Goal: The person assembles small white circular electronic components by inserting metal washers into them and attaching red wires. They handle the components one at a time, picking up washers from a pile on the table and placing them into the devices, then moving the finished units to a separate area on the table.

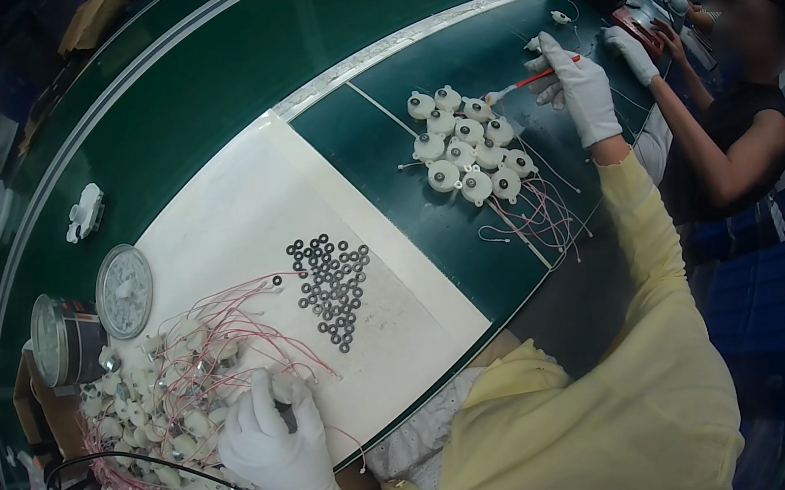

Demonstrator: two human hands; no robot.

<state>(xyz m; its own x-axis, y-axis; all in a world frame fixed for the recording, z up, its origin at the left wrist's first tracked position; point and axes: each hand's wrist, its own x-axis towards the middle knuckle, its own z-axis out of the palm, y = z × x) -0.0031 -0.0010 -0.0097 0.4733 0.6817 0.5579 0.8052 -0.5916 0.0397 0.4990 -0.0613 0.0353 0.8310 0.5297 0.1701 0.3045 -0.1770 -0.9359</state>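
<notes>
My left hand (280, 443), in a white glove, is closed on a small white wired motor (289, 389) above the near edge of the white sheet. Its fingers hide much of the motor. Beside this hand lies a heap of similar motors (142, 417) with pink and red wires. My right hand (579, 92), also gloved, grips a thin red-handled brush (534, 79) whose tip points left. That tip is close to a cluster of round white motors (462, 152) with dark centres, standing on the green mat. Loose black rings (329, 288) are spread between the two hands.
An open tin (63, 338) and its round lid (125, 291) stand at the left. A black cable (158, 461) crosses the near left corner. A white plastic piece (85, 212) rests at the far left. At the right a co-worker (730, 136) works close by.
</notes>
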